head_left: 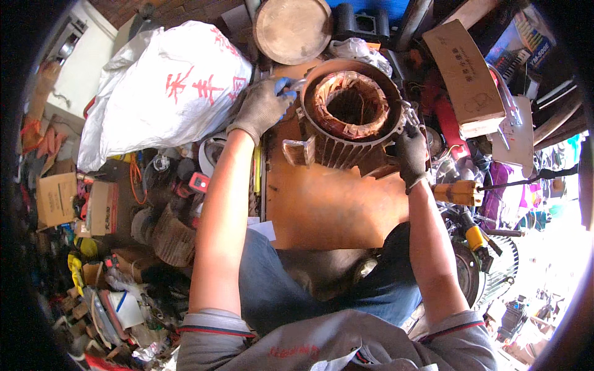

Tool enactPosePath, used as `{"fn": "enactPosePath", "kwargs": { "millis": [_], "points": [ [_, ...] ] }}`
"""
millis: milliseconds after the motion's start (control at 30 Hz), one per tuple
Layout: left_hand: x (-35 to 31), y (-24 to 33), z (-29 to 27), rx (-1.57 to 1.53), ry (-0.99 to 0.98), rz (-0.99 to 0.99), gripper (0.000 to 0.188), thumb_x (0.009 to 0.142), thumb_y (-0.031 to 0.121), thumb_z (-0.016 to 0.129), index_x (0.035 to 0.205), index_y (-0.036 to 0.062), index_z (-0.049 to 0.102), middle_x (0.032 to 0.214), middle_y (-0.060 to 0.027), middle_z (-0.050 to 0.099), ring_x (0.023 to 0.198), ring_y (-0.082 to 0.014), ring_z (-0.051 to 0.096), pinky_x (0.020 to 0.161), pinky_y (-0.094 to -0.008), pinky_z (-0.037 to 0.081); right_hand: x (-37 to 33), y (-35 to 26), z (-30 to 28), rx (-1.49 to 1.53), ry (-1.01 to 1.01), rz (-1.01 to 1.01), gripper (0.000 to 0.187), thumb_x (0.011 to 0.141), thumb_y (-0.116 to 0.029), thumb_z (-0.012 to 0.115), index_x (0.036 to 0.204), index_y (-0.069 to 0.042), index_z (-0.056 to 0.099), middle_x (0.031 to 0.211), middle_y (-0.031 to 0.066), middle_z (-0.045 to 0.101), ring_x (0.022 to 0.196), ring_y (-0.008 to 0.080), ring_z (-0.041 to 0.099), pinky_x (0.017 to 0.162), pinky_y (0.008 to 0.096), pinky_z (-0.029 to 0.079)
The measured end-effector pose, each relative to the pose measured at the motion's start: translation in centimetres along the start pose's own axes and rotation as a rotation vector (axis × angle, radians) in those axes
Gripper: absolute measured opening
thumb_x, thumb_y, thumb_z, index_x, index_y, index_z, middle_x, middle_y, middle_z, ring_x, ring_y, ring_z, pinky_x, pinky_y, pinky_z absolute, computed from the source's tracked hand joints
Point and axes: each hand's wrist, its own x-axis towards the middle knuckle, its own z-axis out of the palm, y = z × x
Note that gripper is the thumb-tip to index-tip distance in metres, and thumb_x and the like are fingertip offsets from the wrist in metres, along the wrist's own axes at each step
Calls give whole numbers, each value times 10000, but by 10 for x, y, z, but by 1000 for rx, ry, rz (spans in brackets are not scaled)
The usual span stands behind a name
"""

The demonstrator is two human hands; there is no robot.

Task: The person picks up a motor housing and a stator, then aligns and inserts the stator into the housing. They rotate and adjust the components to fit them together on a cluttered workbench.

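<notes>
An electric motor housing [339, 152], ribbed and open at the top, stands at the far part of a brown board. A ring of copper-coloured windings [332, 123] wrapped in paper lines its inside. My left hand [263, 106], in a grey glove with blue on the fingers, has its fingers curled at the left side of the rim. Around the right edge of the housing, by a small bracket, my right hand [413, 151] is closed, also gloved. The undersides of both hands are hidden.
The brown board [337, 207] lies before my knees. A white woven sack [167, 93] bulges at the left. Behind the housing is a round wooden disc [292, 31]. On the right sit a cardboard box [465, 77] and a yellow-handled tool [456, 193]. Clutter crowds both sides.
</notes>
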Motion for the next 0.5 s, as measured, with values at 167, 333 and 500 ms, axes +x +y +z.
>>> {"fn": "enactPosePath", "kwargs": {
  "millis": [167, 333, 500],
  "points": [
    [-17, -32, 10, 152, -21, -115, 473, 809, 171, 654, 1263, 56, 588, 1244, -244, 606, 1143, -413, 581, 971, -464, 469, -24, -49, -8, -126, 10, 38, 346, 948, -311, 524, 1085, -25, 663, 971, 241, 691, 945, 407, 656, 845, 474, 501],
    [-26, -62, 20, 79, -170, -81, 592, 775, 102, 663, 1344, 21, 521, 1300, -243, 589, 1203, -396, 565, 1014, -420, 460, -42, -79, -15, -100, 360, -242, 377, 937, -172, 612, 1277, -35, 523, 1136, 240, 610, 1041, 410, 603, 910, 461, 475],
    [-29, -78, 28, 153, -118, -139, 528, 867, 249, 641, 1375, 153, 534, 1324, -218, 579, 1213, -382, 558, 1020, -458, 453, -45, -176, -16, -77, 153, -926, 358, 849, -96, 664, 1199, -29, 626, 1139, 199, 639, 1030, 377, 607, 925, 450, 477]
  ]
}}
